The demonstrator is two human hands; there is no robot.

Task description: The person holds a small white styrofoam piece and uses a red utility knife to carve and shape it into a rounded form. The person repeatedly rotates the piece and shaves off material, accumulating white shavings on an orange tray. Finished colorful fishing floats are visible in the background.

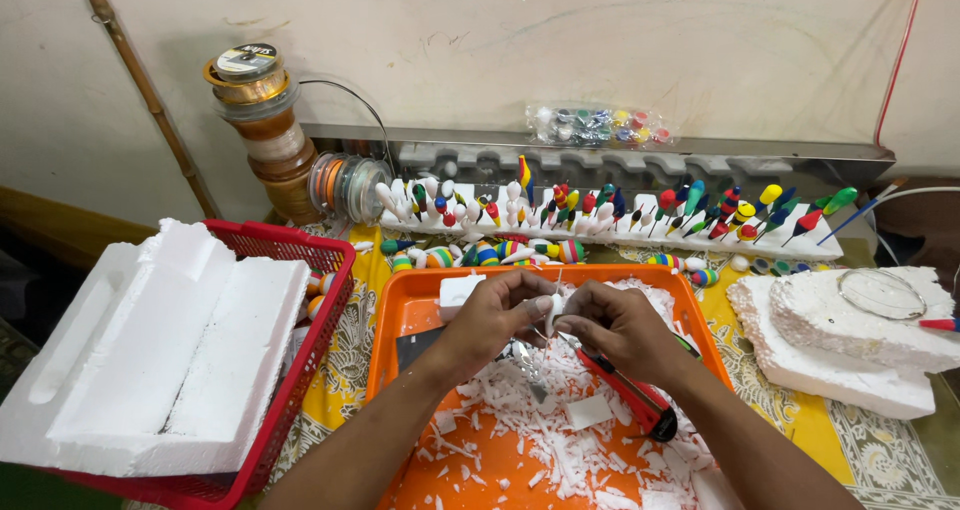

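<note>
Both my hands meet over an orange tray (pixel 400 315). My left hand (pixel 495 315) and my right hand (pixel 620 325) pinch a small white foam float (pixel 553 310) with a thin stick pointing up, fingertips from both sides touching it. A red utility knife (pixel 630 395) lies under my right wrist on the tray. Small metal scissors (pixel 525 360) rest below my left hand. White foam shavings (pixel 540 440) cover much of the tray floor, with a small foam block (pixel 458 292) at its back left.
A red basket (pixel 300 370) holding big white foam slabs (pixel 150 350) stands at left. Behind the tray a white foam rack (pixel 600 232) carries several painted floats. Line spools (pixel 262 120) stand at the wall. More foam pieces (pixel 850 340) lie at right.
</note>
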